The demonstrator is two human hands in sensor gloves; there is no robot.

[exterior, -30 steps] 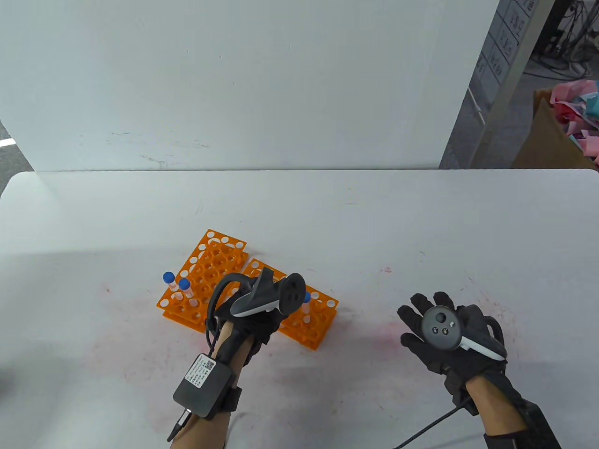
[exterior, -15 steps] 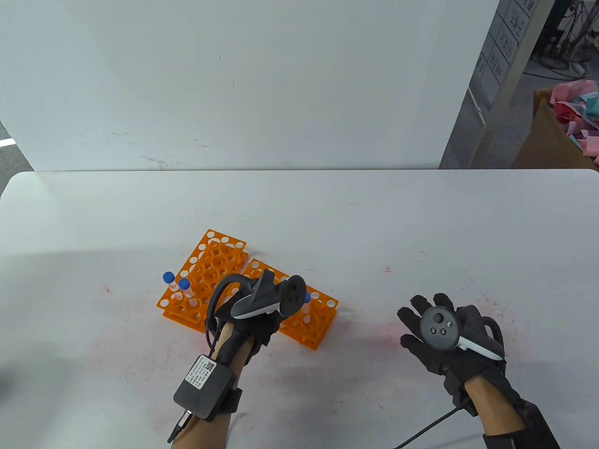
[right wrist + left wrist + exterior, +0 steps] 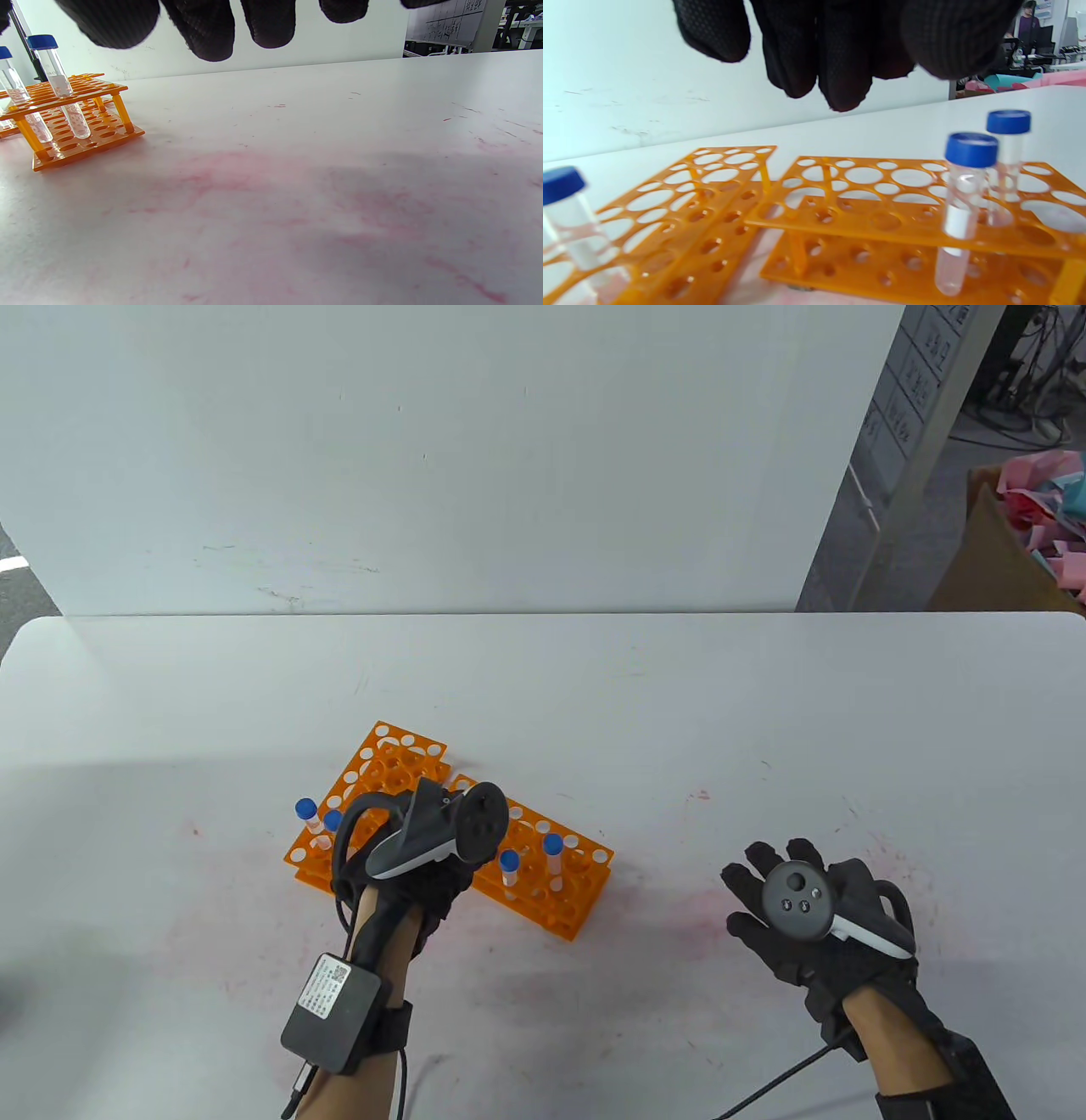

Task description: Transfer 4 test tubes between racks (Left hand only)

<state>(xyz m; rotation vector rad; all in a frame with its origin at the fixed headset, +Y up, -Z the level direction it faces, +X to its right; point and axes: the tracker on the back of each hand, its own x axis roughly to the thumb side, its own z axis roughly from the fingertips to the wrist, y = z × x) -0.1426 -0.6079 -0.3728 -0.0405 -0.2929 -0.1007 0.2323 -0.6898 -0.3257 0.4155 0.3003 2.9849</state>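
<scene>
Two blue-capped test tubes (image 3: 509,869) (image 3: 552,853) are standing upright in the right orange rack (image 3: 551,891) while the left hand (image 3: 420,891), grip loose and empty, is hovering over the left rack (image 3: 373,780), two more tubes (image 3: 305,814) beside it, and the right hand (image 3: 814,933) is lying spread on the table (image 3: 679,712).

Two orange plastic perforated racks (image 3: 373,806) (image 3: 551,882), four clear blue-capped test tubes (image 3: 553,853), and two black-gloved hands (image 3: 424,874) (image 3: 806,925) are counted.

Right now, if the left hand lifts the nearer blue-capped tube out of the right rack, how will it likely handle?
The nearer tube looks clear, thin and empty, so probably light. Its smooth wall may slip in the gloved left hand. It stands loosely in the right rack, so it should lift freely, and would likely roll if laid down.
</scene>
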